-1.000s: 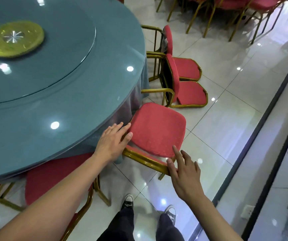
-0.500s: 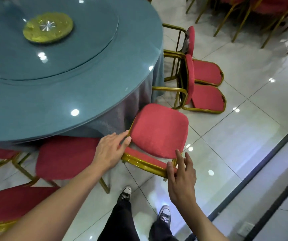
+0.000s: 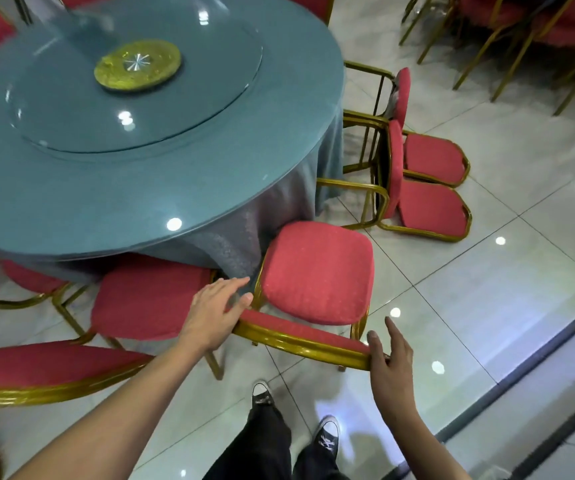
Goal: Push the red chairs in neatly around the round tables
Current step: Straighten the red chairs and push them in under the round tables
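On glossy floor tiles (image 3: 487, 299), the red chair (image 3: 317, 271) lay at twelve o'clock; left hand (image 3: 215, 308) and right hand (image 3: 388, 358), fingers straight, touched its backrest ends.

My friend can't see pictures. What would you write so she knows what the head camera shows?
Two hands, the left hand and the right hand, rest with straight fingers on the gold backrest of a red chair whose seat meets the cloth of a round blue table. Two more red chairs lie tipped over on the shiny tiled floor beyond it.
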A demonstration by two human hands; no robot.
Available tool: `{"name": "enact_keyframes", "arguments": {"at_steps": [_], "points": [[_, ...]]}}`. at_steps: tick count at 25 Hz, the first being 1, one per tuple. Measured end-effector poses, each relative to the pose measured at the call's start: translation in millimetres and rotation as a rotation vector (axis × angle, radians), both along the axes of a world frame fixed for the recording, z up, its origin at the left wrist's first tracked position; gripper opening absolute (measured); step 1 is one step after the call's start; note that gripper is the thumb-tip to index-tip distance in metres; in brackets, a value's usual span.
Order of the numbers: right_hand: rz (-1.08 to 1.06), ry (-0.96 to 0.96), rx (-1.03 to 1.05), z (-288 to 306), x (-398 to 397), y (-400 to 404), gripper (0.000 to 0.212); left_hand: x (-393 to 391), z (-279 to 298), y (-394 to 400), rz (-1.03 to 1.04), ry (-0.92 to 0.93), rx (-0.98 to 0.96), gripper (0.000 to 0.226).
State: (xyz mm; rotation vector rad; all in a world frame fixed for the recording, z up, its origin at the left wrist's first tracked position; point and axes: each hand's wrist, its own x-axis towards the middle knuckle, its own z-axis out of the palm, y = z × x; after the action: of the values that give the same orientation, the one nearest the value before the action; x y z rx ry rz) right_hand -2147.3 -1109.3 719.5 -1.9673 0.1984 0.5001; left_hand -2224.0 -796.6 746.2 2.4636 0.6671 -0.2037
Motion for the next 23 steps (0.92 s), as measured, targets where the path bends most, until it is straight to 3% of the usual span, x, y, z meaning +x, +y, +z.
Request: {"name": "enact_keyframes", "arguments": {"at_steps": [3, 6, 11, 14, 23], "points": [[-0.062, 0.032, 0.060, -5.0, -2.1, 6.5, 0.051, -8.6, -10.0, 2.9, -0.003, 0.030, -0.090, 0.050], [-0.144, -0.019, 0.059, -7.1, -4.7, 15.4, 0.038, -6.3, -12.3, -1.2, 0.039, -0.015, -0.088, 0.060], [-0.169, -0.100, 0.022, -3.3, -0.6, 20.6, 0.046, -6.8, -11.4, -10.9, 0.118, -0.033, -0.086, 0.066], [-0.136, -0.172, 0.008, -2.7, 8.2, 16.8, 0.052, -9.8, -13.3, -20.4, 0.155, -0.048, -0.078, 0.067], [0.042, -0.142, 0.038, -2.3, 50.6, -13.7, 0.056, -24.0, -10.4, -76.6, 0.338, -0.053, -0.103, 0.070]]}}
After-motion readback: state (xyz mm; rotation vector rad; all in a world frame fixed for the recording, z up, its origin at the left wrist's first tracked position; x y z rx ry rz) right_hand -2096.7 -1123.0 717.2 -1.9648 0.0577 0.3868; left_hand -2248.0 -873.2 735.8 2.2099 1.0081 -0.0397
